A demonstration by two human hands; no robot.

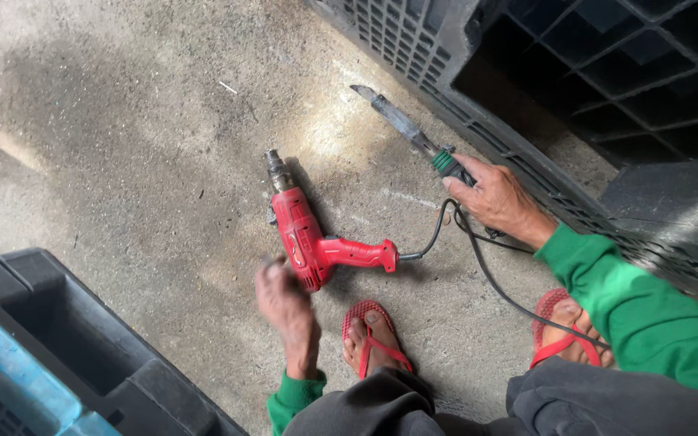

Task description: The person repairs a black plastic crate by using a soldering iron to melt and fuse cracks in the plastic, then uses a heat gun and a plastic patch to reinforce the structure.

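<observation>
Red drill [317, 238] (floor), knife [401, 121] gripped

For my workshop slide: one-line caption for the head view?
Left hand reaches a red drill on concrete; right hand grips a knife.

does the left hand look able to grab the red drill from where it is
Probably yes. The left hand hovers right beside the rear of the red drill, which lies on bare concrete, with nothing between them. The right hand is occupied with a knife.

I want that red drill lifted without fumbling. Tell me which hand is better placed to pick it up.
Left. The left hand is right at the red drill lying on the concrete floor, beside its body. The right hand grips a knife, so it looks occupied.
</observation>
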